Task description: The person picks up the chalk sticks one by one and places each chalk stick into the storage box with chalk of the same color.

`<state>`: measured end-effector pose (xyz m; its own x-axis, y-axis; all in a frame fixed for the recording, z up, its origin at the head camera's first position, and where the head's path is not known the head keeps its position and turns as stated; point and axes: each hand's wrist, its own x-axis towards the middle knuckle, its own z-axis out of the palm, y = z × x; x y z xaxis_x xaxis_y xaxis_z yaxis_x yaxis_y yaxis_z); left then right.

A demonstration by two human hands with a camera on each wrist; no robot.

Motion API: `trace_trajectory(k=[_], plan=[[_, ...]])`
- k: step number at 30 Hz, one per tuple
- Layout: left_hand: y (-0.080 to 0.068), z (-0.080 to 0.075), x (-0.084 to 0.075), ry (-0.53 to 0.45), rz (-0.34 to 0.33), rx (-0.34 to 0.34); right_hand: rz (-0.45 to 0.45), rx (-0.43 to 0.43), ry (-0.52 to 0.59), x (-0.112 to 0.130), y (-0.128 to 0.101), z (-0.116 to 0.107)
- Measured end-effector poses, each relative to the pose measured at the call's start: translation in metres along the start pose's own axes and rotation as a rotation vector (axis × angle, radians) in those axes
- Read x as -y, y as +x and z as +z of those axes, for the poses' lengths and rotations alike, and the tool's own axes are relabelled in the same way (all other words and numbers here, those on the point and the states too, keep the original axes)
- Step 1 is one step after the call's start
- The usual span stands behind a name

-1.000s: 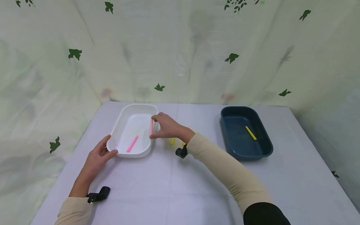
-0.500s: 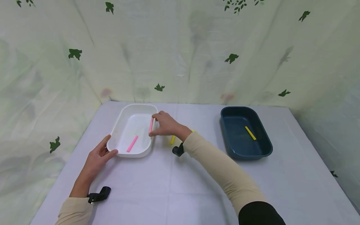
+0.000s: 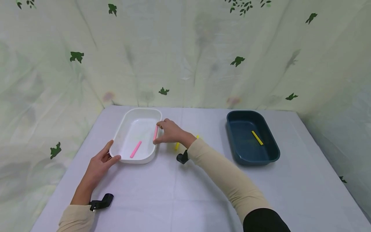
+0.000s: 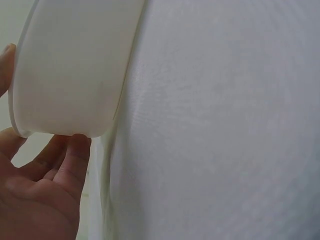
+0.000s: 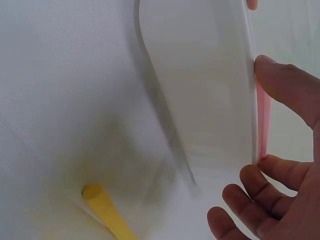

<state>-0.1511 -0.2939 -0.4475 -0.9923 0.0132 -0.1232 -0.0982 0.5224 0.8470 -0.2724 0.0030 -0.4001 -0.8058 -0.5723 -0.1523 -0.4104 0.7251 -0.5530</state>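
Note:
My right hand [image 3: 171,132] pinches a pink chalk stick [image 3: 156,132] by its two ends, thumb at the near end and forefinger at the far end. The chalk lies along the right rim of a white tray [image 3: 136,115]. In the right wrist view the pink chalk [image 5: 263,122] shows just past the tray wall [image 5: 205,90], the other fingers curled below. A second pink chalk stick [image 3: 135,149] lies on the tray floor. My left hand [image 3: 98,164] holds the tray's near left corner, thumb and fingers spread around it; in the left wrist view its fingertips press the tray's outer wall [image 4: 70,75].
Yellow chalk [image 3: 177,146] lies on the white cloth [image 3: 150,193], partly hidden behind my right wrist. A dark blue tray [image 3: 239,151] with one yellow chalk stick [image 3: 257,138] stands at the right. A leaf-patterned curtain [image 3: 185,58] hangs behind the table.
My right hand with the pink chalk shifts slightly at the white tray's right rim, and its forearm swings a little left. The left hand stays at the tray corner.

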Motion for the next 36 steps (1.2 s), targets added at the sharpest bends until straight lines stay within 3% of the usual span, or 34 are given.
trace_trajectory(k=[16, 36], plan=[[-0.0004, -0.0007, 0.0005, 0.036, -0.004, -0.007, 0.017, 0.018, 0.001, 0.0008, 0.0012, 0.0016], [-0.0017, -0.0023, 0.0001, 0.004, 0.015, 0.012, 0.025, 0.017, 0.023, 0.0019, 0.0007, 0.0019]])
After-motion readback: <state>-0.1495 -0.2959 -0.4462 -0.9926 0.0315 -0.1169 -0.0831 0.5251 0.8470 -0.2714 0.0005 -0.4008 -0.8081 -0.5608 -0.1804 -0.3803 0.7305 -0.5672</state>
